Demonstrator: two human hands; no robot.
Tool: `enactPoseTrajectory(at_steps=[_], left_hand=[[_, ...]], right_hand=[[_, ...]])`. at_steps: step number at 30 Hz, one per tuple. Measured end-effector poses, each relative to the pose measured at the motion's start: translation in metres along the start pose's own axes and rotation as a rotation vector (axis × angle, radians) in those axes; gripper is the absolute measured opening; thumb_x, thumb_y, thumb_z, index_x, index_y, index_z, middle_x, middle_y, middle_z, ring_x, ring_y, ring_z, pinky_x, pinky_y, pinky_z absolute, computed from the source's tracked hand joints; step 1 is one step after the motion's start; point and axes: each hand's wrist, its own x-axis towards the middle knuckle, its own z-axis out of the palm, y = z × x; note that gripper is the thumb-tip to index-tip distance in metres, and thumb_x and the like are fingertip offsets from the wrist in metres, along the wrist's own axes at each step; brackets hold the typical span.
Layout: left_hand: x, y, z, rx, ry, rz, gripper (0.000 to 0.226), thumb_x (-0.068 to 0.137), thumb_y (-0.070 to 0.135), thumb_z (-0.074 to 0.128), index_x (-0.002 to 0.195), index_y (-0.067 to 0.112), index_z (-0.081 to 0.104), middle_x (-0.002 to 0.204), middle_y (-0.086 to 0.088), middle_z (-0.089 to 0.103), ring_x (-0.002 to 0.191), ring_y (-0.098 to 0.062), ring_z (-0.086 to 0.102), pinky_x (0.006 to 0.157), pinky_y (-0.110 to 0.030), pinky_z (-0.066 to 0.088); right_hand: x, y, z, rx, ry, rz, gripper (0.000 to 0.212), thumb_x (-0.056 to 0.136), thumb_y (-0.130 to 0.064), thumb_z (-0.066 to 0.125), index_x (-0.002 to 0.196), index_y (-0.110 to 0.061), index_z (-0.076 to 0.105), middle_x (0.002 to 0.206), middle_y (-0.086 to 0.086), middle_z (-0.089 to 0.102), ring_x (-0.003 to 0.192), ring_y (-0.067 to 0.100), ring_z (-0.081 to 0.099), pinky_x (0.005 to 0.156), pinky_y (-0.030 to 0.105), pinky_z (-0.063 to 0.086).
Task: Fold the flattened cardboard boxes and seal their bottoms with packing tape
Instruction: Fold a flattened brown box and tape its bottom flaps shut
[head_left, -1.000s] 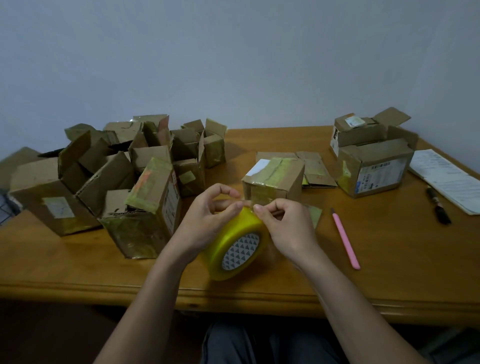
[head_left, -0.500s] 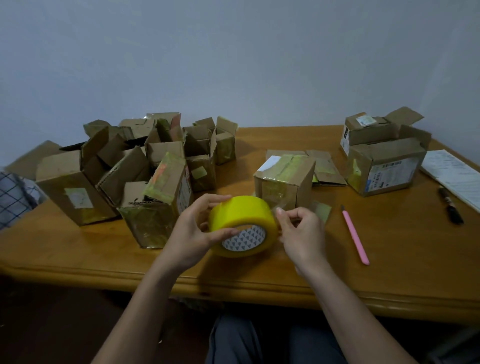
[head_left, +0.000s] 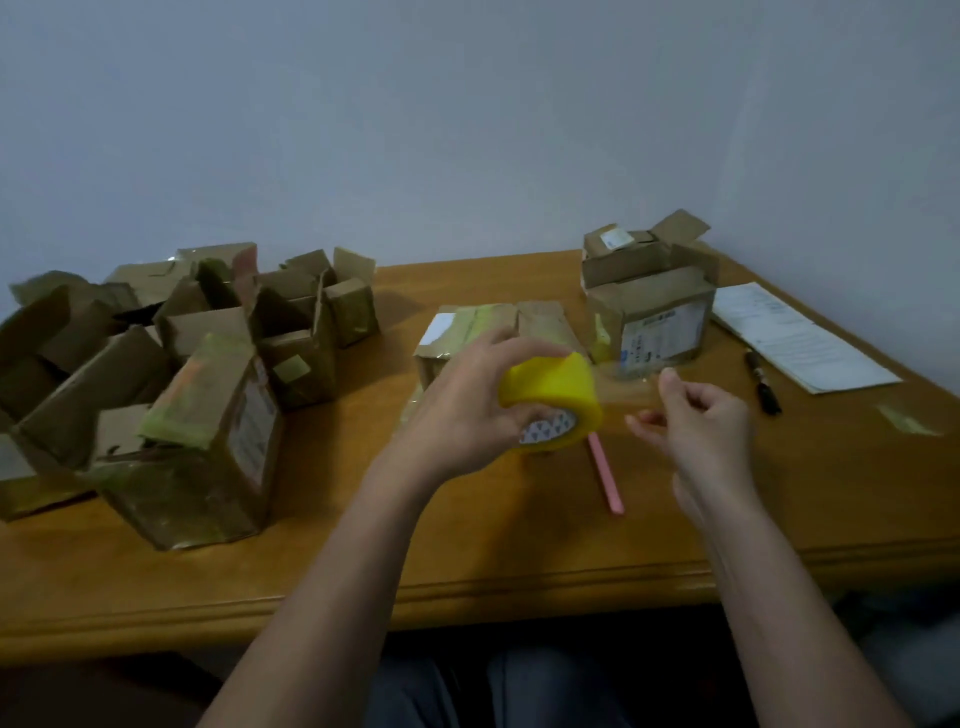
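My left hand (head_left: 462, 405) grips the yellow roll of packing tape (head_left: 553, 400) above the wooden table (head_left: 467, 545). My right hand (head_left: 696, 415) pinches the free end of the tape, and a clear strip (head_left: 626, 397) stretches from the roll to its fingers. Behind the roll stands a small folded cardboard box (head_left: 457, 332), partly hidden by my left hand. A flattened box (head_left: 545, 317) lies behind it.
Several folded, taped boxes (head_left: 197, 374) crowd the table's left side. Two more boxes (head_left: 649, 306) stand at the back right. A pink pen (head_left: 605, 475) lies under my hands; a black marker (head_left: 761, 382), papers (head_left: 800, 343) and a tape scrap (head_left: 906, 418) lie at the right.
The roll has been lifted and moved right. My right hand has pulled away to the right, drawing out a strip of tape.
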Motion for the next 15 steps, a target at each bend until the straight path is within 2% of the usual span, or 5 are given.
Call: enactPoseTrajectory(at_steps=[2, 4, 7, 11, 15], left_hand=[[0.024, 0.013, 0.012, 0.081, -0.01, 0.081, 0.051, 0.084, 0.017, 0.075, 0.128, 0.035, 0.057, 0.118, 0.011, 0.045, 0.117, -0.015, 0.043, 0.093, -0.033, 0.044], [0.046, 0.024, 0.027, 0.192, -0.057, 0.128, 0.053, 0.084, 0.018, 0.075, 0.129, 0.036, 0.056, 0.123, 0.008, 0.047, 0.118, -0.014, 0.039, 0.097, -0.035, 0.042], [0.071, 0.036, 0.052, 0.291, -0.176, 0.161, 0.054, 0.084, 0.019, 0.074, 0.132, 0.035, 0.054, 0.126, 0.004, 0.048, 0.119, -0.019, 0.041, 0.096, -0.038, 0.042], [0.092, 0.048, 0.086, 0.369, -0.274, 0.209, 0.051, 0.089, 0.021, 0.071, 0.134, 0.035, 0.052, 0.13, 0.003, 0.047, 0.122, -0.02, 0.039, 0.096, -0.033, 0.035], [0.115, 0.056, 0.111, 0.386, -0.336, 0.247, 0.05, 0.089, 0.019, 0.069, 0.133, 0.035, 0.053, 0.132, 0.002, 0.046, 0.123, -0.021, 0.038, 0.1, -0.033, 0.033]], right_hand=[[0.013, 0.0, -0.019, -0.042, 0.051, -0.015, 0.022, 0.096, -0.035, 0.057, 0.102, -0.014, 0.061, 0.09, 0.003, 0.061, 0.076, 0.011, 0.062, 0.06, 0.019, 0.05], [0.026, 0.004, -0.037, -0.062, 0.099, -0.02, 0.025, 0.093, -0.038, 0.062, 0.097, -0.014, 0.063, 0.089, 0.0, 0.062, 0.078, 0.01, 0.059, 0.061, 0.02, 0.046], [0.045, 0.014, -0.06, -0.15, 0.169, -0.022, 0.024, 0.085, -0.035, 0.073, 0.087, -0.012, 0.067, 0.088, -0.001, 0.066, 0.085, 0.014, 0.06, 0.073, 0.029, 0.049], [0.066, 0.029, -0.087, -0.392, 0.253, -0.048, 0.021, 0.084, -0.033, 0.074, 0.076, -0.016, 0.064, 0.086, 0.0, 0.063, 0.081, 0.015, 0.057, 0.072, 0.032, 0.046], [0.078, 0.045, -0.098, -0.692, 0.33, -0.12, 0.025, 0.081, -0.042, 0.074, 0.066, -0.027, 0.061, 0.09, 0.002, 0.066, 0.083, 0.021, 0.061, 0.074, 0.041, 0.055]])
